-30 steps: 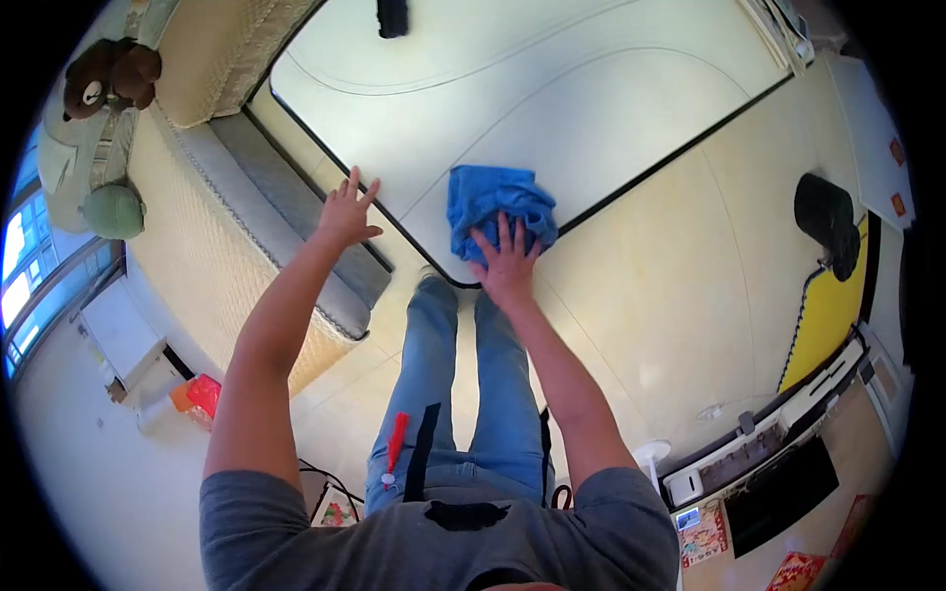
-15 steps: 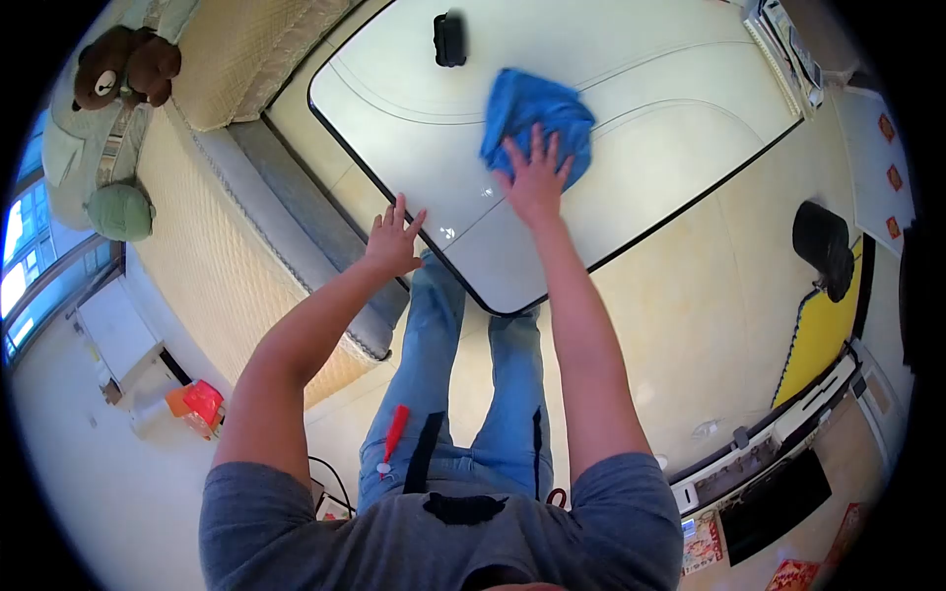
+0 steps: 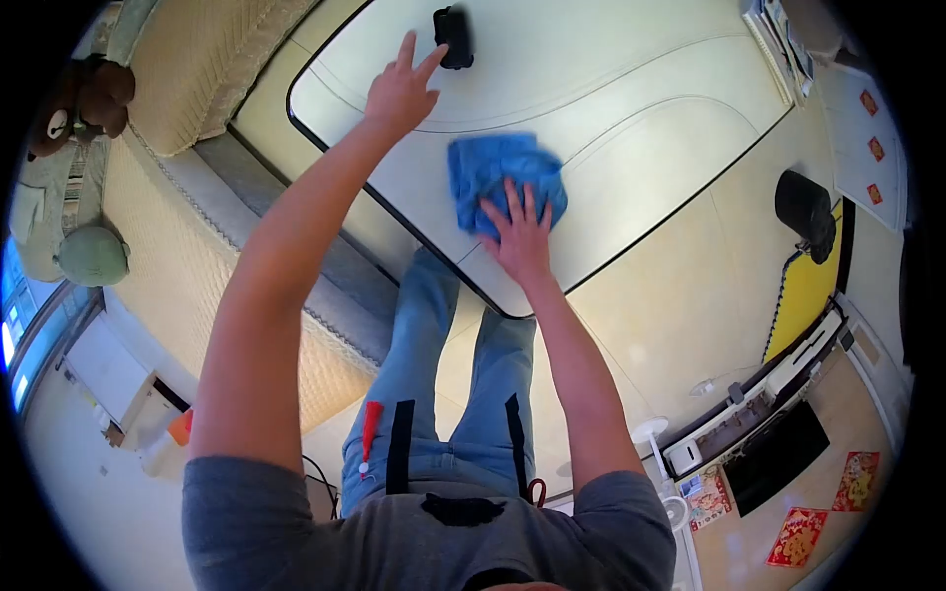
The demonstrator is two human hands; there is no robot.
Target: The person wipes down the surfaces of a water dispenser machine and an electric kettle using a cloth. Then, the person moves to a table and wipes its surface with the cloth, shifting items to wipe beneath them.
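I'm watching through the head camera and using the table (image 3: 611, 207) as landmark. Left hand (image 3: 399, 97): empty, fingers stretched out and apart, reaching over the table's left part. One fingertip is right by the black box (image 3: 454, 37) that sits on the table, farther in than the cloth (image 3: 493, 167); contact or a small gap, I can't tell from this angle. Right hand (image 3: 520, 241): palm down on the cloth, fingers fanned out flat over the fabric, not clenched; the underside is hidden from me, so I can't tell how hard it presses.

Cloth: blue, bunched and creased, lying on the table toward its near corner, slightly blurred.

Writing: red cards (image 3: 796, 537) with gold patterns, well apart from the table on the right; I see marks but they are too small to read. Patterned sheet (image 3: 705, 495) beside the dark screen (image 3: 783, 458), also right of the table: print illegible to me. Small red tags (image 3: 876, 149) beyond the table's right corner: same, illegible. Magazines (image 3: 783, 44) stacked on the table at that corner: covers seen too obliquely for me to read.

Others: quilted sofa (image 3: 177, 217) along the table's left, teddy (image 3: 94, 98) on it. Black bin (image 3: 803, 202) stands on the floor right of the table.
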